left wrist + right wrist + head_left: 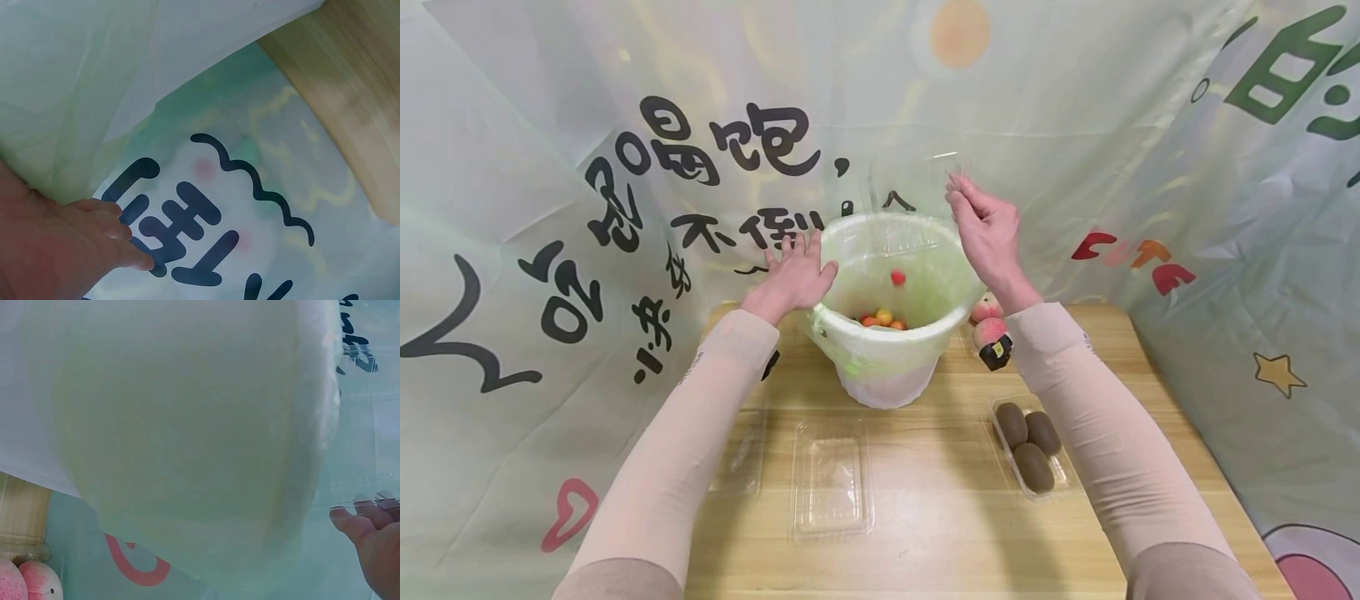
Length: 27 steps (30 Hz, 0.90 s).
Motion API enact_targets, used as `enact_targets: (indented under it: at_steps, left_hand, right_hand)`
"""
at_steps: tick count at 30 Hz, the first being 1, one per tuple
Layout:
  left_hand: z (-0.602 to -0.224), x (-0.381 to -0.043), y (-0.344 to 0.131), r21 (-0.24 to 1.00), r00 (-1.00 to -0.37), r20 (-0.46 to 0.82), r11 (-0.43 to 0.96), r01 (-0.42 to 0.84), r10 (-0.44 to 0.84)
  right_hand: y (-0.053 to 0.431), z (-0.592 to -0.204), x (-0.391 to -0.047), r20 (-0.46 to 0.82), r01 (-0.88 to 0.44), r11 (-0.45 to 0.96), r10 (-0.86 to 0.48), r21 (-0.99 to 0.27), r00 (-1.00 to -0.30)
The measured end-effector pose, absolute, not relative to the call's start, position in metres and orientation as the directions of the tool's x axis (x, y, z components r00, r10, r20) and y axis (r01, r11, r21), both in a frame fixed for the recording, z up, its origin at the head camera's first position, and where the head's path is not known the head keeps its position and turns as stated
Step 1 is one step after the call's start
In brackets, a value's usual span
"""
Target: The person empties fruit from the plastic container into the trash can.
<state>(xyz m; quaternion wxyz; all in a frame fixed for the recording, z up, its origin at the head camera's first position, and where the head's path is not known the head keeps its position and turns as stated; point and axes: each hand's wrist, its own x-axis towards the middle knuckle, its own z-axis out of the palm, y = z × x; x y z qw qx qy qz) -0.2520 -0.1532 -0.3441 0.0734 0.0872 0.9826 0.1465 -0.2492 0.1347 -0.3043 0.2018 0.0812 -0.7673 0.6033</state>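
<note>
My right hand point(988, 225) pinches the edge of a clear plastic box point(910, 200), tipped up over the bucket. In the right wrist view the fingers point(369, 528) hold its thin edge. A small round red fruit point(898, 277) hangs in the air inside the bucket's mouth, below the box. Several small orange and yellow fruits point(883, 317) lie at the bottom. The white bucket point(887, 385), lined with a pale green bag point(857, 357), stands on the table. On its left rim rests my left hand point(795, 271), fingers spread and fairly straight.
An empty clear tray point(832, 487) lies in front of the bucket, another clear tray point(741, 454) left of it beside my forearm. At right sit a tray of three kiwis point(1033, 467) and pink peaches point(988, 332) with a black object point(996, 353). Printed cloth point(1150, 167) surrounds the wooden table point(940, 517).
</note>
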Motion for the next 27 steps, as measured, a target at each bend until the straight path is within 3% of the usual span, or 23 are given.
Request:
enact_targets:
  at_steps: [27]
  left_hand:
    - [-0.344, -0.25, -0.152, 0.3, -0.974, -0.126, 0.943, 0.144, 0.189]
  right_hand:
    - [0.151, -0.286, -0.24, 0.312, -0.28, 0.185, 0.172, -0.942, -0.934]
